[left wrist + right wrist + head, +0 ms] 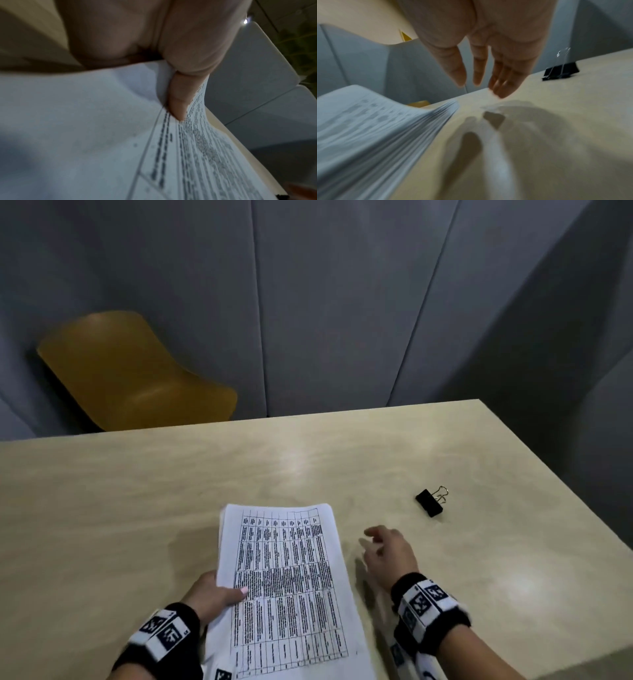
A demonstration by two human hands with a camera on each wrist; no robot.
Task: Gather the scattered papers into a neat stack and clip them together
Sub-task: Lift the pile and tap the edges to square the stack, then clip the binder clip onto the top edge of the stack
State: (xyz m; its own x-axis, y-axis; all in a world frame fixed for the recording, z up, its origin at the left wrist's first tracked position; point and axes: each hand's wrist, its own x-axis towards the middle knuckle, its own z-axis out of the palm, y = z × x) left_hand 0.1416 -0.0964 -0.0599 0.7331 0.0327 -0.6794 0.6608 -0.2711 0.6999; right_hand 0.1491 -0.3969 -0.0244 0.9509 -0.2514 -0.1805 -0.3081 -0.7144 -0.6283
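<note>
A stack of white printed papers (287,583) with a table of text lies near the table's front edge, its sheets roughly squared. My left hand (219,594) grips the stack's left edge, thumb on top (178,102), fingers hidden beneath the paper (85,135). My right hand (383,549) hovers just above the table to the right of the stack, fingers straight and holding nothing (481,75). A black binder clip (431,502) with silver wire handles lies on the table beyond the right hand, apart from it (561,71). The stack's edge (412,128) is blurred in the right wrist view.
The light wooden table (171,491) ends at a far edge and a right edge close to the clip. A yellow chair (130,374) stands behind the table at the left. Grey padded wall panels (342,302) lie behind.
</note>
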